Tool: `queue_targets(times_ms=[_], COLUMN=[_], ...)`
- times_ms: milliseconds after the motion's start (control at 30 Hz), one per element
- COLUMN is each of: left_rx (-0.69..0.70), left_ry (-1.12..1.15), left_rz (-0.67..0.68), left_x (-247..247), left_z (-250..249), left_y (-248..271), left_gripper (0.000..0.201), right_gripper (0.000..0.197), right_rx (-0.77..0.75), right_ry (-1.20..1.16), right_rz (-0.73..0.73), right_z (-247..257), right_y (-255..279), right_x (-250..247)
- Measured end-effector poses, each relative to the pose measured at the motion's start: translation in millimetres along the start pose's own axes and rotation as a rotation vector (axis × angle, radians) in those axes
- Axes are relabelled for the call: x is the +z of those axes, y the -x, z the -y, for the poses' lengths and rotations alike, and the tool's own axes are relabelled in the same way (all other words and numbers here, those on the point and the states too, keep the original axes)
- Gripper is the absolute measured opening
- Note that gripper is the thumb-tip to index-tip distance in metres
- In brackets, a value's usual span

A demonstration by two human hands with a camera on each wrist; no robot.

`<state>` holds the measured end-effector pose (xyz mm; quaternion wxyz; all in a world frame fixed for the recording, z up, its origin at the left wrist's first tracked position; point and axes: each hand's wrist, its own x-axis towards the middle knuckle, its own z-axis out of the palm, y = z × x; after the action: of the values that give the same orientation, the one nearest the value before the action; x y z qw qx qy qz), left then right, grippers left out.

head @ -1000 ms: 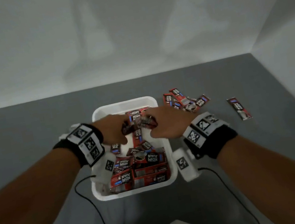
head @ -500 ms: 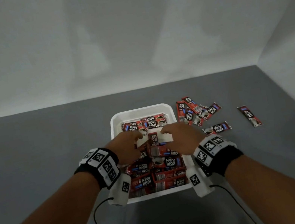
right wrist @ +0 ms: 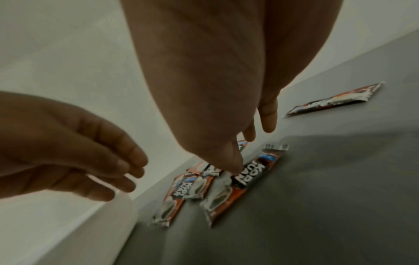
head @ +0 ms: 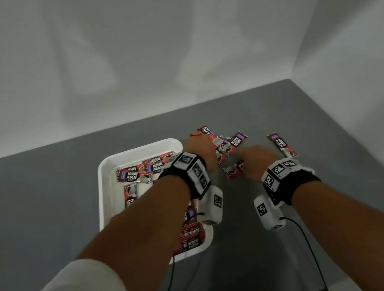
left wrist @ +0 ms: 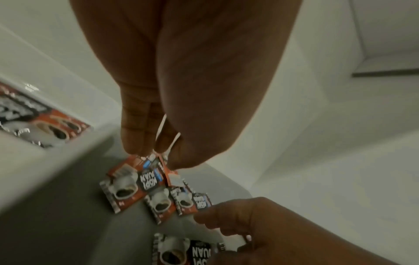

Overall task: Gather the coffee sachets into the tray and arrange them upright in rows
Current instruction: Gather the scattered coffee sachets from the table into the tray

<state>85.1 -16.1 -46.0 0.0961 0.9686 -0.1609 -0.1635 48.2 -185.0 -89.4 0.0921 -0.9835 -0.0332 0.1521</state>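
The white tray (head: 105, 183) holds several red coffee sachets (head: 130, 175), lying flat or leaning. Loose sachets (head: 235, 141) lie in a small pile on the grey table just right of the tray. One more sachet (head: 234, 171) lies nearer me, and a lone sachet (head: 283, 146) sits further right. My left hand (head: 201, 155) hovers over the pile with relaxed fingers (left wrist: 136, 143) that hold nothing. My right hand (head: 256, 161) is beside it. Its thumb tip (right wrist: 234, 166) touches a sachet (right wrist: 229, 190), with the fingers stretched out beyond it.
White walls close the table (head: 41, 197) at the back and on the right. Two black cables (head: 305, 240) run from the wrist cameras toward the table's near edge. My left forearm covers the right part of the tray.
Both hands have left the tray and moved right to the loose pile on the table. The left arm now crosses over the tray. The sachets in the tray stay where they were.
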Motion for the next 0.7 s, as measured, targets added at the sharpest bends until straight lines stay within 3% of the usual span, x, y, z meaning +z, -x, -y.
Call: queue_targets(times_ms=[233,433,533,633,700], left_rx=[-0.207,-0.279,-0.342,-0.396,-0.374], left_ry=[-0.072,-0.096,0.059,0.260,0.277], left_rz=[0.023,0.018,-0.017,-0.081,-0.102], left_x=[51.3,61.7,58.2,59.6,57.2], left_z=[-12.5,-18.7,-21.2,-15.5,-12.7], left_y=[-49.4,-54.4,-53.8,-57.3,-60.5], left_gripper=[0.039,0.033,0.032,0.052,0.053], right_gripper=[0.041,0.022,0.004,0.017,0.012], right_rx=[-0.073,-0.085,-0.113,-0.086,-0.081], right_ry=[0.172,0.065,-0.043,-0.087,-0.080], right_rz=[0.062,0.171,0.021,-0.018,-0.030], right_z=[-15.1,-18.0,-23.1,-24.8,-25.5], right_y=[-13.0,-11.5,-17.6,-34.1,-51.2], right_x=[20.8,-0.2,-22.7,-36.1,-35.9])
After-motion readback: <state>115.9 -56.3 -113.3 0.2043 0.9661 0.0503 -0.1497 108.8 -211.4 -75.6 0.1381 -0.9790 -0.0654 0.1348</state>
